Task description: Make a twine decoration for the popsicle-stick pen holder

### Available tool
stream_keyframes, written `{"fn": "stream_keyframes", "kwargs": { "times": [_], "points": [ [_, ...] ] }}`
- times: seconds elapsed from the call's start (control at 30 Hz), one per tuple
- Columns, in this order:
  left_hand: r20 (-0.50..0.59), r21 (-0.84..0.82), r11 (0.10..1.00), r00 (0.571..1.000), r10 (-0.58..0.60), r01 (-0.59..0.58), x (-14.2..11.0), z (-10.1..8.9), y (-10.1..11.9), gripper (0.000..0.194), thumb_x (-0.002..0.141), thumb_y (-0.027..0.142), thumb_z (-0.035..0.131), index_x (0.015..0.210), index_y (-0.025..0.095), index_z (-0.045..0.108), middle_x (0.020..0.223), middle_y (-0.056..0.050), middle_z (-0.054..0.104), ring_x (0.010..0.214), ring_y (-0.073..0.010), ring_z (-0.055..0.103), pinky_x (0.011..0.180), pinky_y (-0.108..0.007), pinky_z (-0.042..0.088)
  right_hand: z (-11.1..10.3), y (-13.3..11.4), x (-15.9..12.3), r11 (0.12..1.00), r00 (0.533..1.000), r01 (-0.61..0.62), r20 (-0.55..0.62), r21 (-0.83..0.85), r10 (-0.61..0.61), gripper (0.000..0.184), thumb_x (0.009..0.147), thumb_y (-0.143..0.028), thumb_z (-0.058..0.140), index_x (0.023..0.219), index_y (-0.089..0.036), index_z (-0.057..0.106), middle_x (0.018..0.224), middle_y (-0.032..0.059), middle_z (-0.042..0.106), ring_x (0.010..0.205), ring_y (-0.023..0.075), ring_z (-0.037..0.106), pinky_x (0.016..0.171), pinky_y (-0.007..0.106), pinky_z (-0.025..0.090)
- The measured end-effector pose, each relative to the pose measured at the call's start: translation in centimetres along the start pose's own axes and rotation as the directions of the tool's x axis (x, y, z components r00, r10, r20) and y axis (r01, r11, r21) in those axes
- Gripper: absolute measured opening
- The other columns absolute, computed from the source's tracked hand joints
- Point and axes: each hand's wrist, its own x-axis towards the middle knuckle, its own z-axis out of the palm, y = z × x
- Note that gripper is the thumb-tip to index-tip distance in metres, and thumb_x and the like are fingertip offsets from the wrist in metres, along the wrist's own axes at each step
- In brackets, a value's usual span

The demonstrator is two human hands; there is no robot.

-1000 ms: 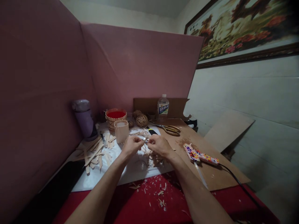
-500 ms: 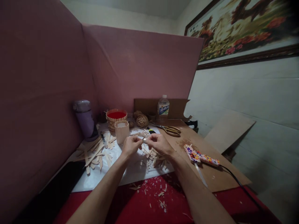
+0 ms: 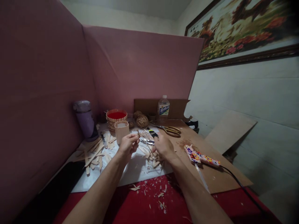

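Note:
My left hand (image 3: 128, 145) is closed, pinching a small piece of brown twine (image 3: 138, 133) that sticks up between thumb and finger. To its right my right hand (image 3: 163, 146) is bent over the near end of a silver metal tool (image 3: 147, 142) that looks like small scissors or pliers. Its fingers are blurred and partly hidden, so I cannot tell if they grip the tool. Behind my left hand stands a pale cup made of wooden sticks (image 3: 121, 132). Wood scraps (image 3: 154, 158) lie below my right hand, and a black-and-yellow handle (image 3: 153, 133) lies just beyond it.
Wooden sticks (image 3: 94, 152) are heaped at left beside a purple bottle (image 3: 85, 121). Behind are a red-lined basket (image 3: 116, 119), a twine ball (image 3: 142, 121) and a clear bottle (image 3: 163, 107). Gold-handled scissors (image 3: 171, 130) and a corded glue gun (image 3: 201, 156) lie on cardboard (image 3: 224, 177).
My hands were together, fingertips meeting over something small. They have parted: the left moved slightly left with the twine, the right moved right to the silver tool, which now shows between them.

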Motion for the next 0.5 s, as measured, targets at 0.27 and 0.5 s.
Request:
{"fn": "stream_keyframes", "kwargs": {
  "times": [0.27,0.5],
  "points": [
    [-0.034,0.132,0.99,0.998,-0.049,0.053,-0.1,0.4,-0.1,0.018,0.053,0.022,0.063,0.062,0.014,0.05,0.04,0.008,0.039,0.029,-0.0005,0.025,0.034,-0.016,0.006,-0.6,0.7,-0.1,0.978,0.829,0.114,-0.525,-0.176,-0.191,0.024,0.083,-0.024,0.039,0.084,-0.016,0.062,0.081,0.0121,0.062,0.076,0.0204,0.057,0.068,0.03,0.038],
    [0.022,0.208,0.977,0.999,0.045,-0.049,0.0,0.5,-0.8,0.022,0.058,0.029,0.066,0.059,0.013,0.052,0.04,0.004,0.046,0.033,-0.0036,0.034,0.034,-0.017,0.02,2.5,0.1,0.3,0.784,0.834,0.551,-0.159,0.286,-0.528,0.027,0.075,-0.01,0.041,0.096,-0.016,0.057,0.097,0.007,0.06,0.092,0.0164,0.054,0.082,0.028,0.041]
  ]
}}
